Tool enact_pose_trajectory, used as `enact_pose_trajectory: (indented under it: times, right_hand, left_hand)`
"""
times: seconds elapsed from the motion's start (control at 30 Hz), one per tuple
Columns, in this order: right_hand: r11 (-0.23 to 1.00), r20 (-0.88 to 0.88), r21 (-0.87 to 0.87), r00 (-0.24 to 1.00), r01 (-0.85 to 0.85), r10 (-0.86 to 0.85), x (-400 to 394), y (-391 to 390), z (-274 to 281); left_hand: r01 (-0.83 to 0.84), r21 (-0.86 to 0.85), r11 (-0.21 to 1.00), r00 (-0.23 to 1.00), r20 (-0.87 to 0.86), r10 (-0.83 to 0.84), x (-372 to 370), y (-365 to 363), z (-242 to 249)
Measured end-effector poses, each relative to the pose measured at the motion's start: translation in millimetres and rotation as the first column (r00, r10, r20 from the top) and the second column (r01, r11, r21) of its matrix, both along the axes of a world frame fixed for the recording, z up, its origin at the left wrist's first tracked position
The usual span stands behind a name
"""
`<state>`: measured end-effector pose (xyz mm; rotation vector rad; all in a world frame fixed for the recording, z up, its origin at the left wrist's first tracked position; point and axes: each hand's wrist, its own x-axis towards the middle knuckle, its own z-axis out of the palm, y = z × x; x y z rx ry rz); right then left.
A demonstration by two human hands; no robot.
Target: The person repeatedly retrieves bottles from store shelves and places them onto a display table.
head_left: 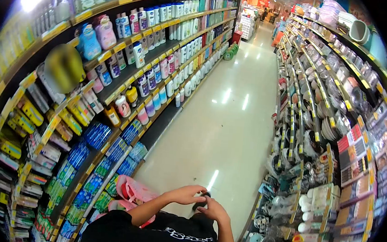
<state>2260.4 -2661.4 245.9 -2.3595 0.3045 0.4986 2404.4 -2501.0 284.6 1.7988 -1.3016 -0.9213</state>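
Dark object between or beyond left hand and right hand, over pale floor. Fingers loosely bent; cannot tell if grip holds it. Step seems hands-together pause; lifting anything shelved would call for parting hands.

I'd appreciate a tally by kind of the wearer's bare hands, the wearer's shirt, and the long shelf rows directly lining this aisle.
Bare hands: 2 (left hand, right hand)
Black shirt: 1
Shelf rows: 2 (left row, right row)
Total: 5
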Motion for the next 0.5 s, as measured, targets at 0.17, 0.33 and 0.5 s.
enact_pose_trajectory:
  times: [0.17,0.33,0.5]
  right_hand:
    - [0.993,-0.06,-0.079,0.995,-0.091,0.086,109,-96,-38]
    - [0.96,-0.068,-0.193,0.978,-0.204,0.195,255,-199,6]
    - [0.945,0.101,-0.214,0.957,-0.247,0.273,399,-257,53]
  left_hand:
    - [0.106,0.154,0.982,0.994,0.012,-0.109,103,-69,-27]
    - [-0.014,0.213,0.977,1.0,0.015,0.011,199,-126,-24]
    - [-0.323,0.149,0.934,0.942,-0.048,0.333,291,-174,-17]
